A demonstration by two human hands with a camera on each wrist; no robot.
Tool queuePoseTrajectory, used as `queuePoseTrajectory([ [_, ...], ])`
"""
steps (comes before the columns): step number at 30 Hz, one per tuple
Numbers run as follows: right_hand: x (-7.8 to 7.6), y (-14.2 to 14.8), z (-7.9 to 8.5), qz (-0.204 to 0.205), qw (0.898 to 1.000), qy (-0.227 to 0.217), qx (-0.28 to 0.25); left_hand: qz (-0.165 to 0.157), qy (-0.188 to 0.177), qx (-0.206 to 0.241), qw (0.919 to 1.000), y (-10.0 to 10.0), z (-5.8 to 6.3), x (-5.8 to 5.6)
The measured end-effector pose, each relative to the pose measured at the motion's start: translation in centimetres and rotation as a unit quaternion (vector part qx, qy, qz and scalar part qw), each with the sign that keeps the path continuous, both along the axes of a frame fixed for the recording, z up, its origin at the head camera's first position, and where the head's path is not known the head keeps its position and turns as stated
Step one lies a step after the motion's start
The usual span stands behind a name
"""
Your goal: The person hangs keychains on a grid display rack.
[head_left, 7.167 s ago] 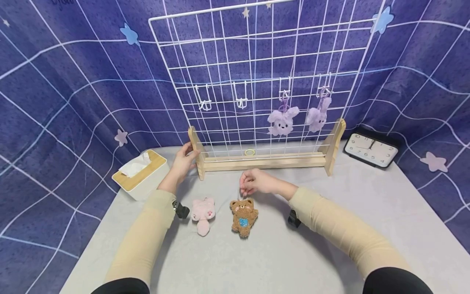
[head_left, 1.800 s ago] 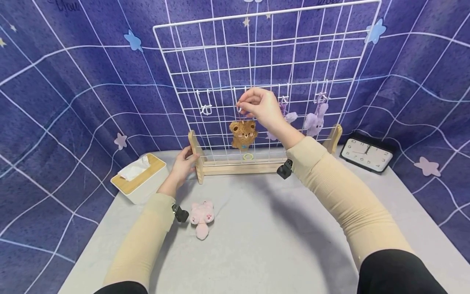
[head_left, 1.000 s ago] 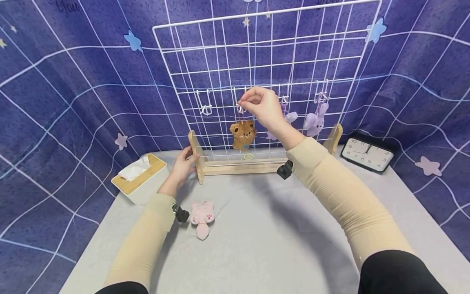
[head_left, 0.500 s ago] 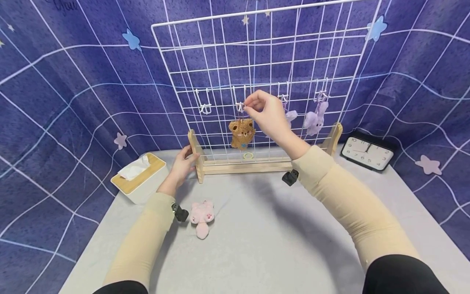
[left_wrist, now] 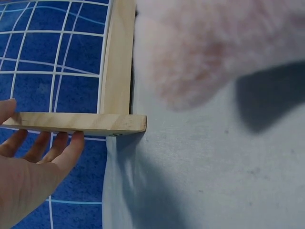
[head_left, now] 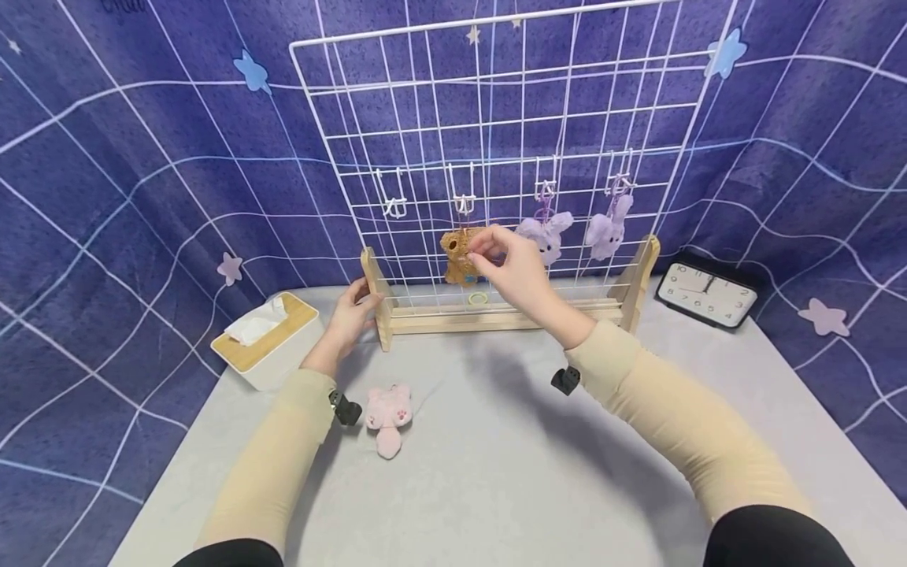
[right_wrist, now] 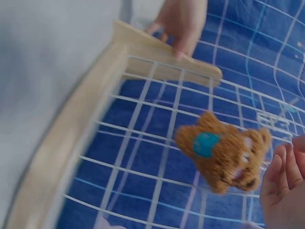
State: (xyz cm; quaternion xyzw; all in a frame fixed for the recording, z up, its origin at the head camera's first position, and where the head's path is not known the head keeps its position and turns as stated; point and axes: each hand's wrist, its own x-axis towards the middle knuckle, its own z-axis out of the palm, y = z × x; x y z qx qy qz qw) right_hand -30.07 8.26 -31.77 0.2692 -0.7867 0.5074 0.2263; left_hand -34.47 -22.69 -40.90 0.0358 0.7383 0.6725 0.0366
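Note:
A brown plush bear keychain (head_left: 457, 258) with a blue patch hangs from the second hook from the left (head_left: 464, 204) on the white wire grid (head_left: 425, 84). My right hand (head_left: 516, 268) is just in front of it, thumb and fingers loosely bent and holding nothing; in the right wrist view the bear (right_wrist: 224, 155) is beside the fingertips. With thumb on one face and fingers on the other, my left hand (left_wrist: 33, 171) grips the left upright of the wooden stand (left_wrist: 95, 122). A pink plush keychain (head_left: 388, 417) lies on the table near my left wrist.
Two purple bunny plush keychains (head_left: 544, 235) hang on the right-hand hooks; the leftmost hook (head_left: 394, 208) is bare. A tissue box (head_left: 298, 313) stands at left, a clock (head_left: 707, 291) at right. Behind the grid's lower bars is a small yellow ring (head_left: 478, 298).
My right hand has brought the bear up from the table to the hook, let go of it, and dropped lower in front of it. My left hand has stayed on the stand.

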Motion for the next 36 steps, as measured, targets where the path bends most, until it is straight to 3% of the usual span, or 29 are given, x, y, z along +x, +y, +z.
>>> queuePoseTrajectory([
  [10,0.4,-1.7,-4.5,0.067,0.994,-0.063,0.062,0.0,-0.005,0.004,1.0,0.1,0.0,0.1],
  [20,-0.3,-3.5,-7.7,0.147,0.971,-0.144,0.119,0.001,-0.003,0.009,1.0,0.2,-0.1,0.1],
  [33,-0.8,-7.0,-10.7,0.174,0.949,-0.189,0.182,0.003,0.004,-0.008,1.0,0.3,0.0,0.0],
  [36,-0.7,-7.8,-11.6,0.18,0.944,-0.192,0.201,0.006,0.007,-0.005,0.9999,0.0,-0.7,-0.6],
])
